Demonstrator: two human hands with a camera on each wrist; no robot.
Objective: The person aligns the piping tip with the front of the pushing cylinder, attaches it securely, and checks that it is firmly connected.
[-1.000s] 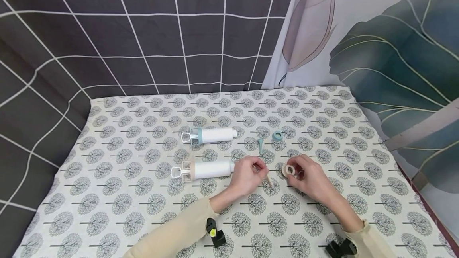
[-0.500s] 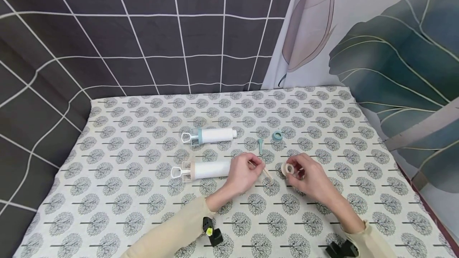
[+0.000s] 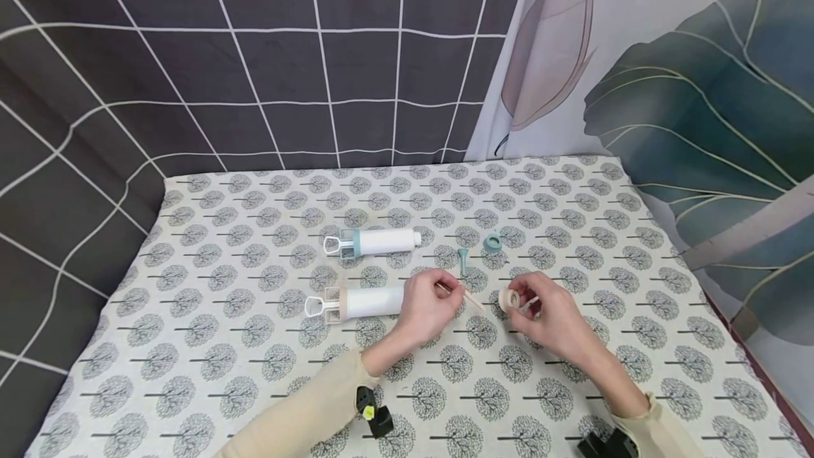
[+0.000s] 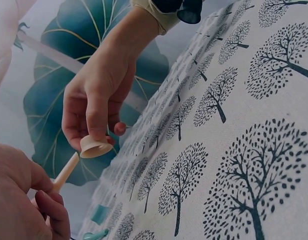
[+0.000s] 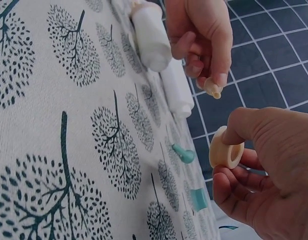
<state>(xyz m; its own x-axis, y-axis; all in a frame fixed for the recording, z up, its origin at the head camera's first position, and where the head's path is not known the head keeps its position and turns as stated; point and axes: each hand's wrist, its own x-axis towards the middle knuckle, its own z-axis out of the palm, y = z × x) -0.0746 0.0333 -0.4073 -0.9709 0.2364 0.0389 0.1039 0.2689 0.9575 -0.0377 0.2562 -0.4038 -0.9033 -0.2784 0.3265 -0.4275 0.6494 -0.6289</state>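
Note:
My left hand (image 3: 429,306) pinches a thin cream nozzle (image 4: 67,171) between thumb and fingers, its narrow end pointing toward the other hand. In my right hand (image 3: 547,313), thumb and fingertips grip a cream ring-shaped cap (image 5: 226,148) with a hole through its middle. A small gap separates nozzle and cap. Behind the left hand lies a white syringe-like tube with a cream collar (image 3: 372,302) and a white pull handle; the hand hides its right end.
Farther back lies a similar white tube with a teal collar (image 3: 384,240). To its right are a teal nozzle (image 3: 463,261) and a teal ring cap (image 3: 492,242). A tree-print cloth (image 3: 254,373) covers the table, with a dark grid curtain (image 3: 267,62) behind.
My left hand has drawn slightly left with the cream nozzle, which now lies more level and shows more of its length. The right hand has kept its place, still gripping the cap.

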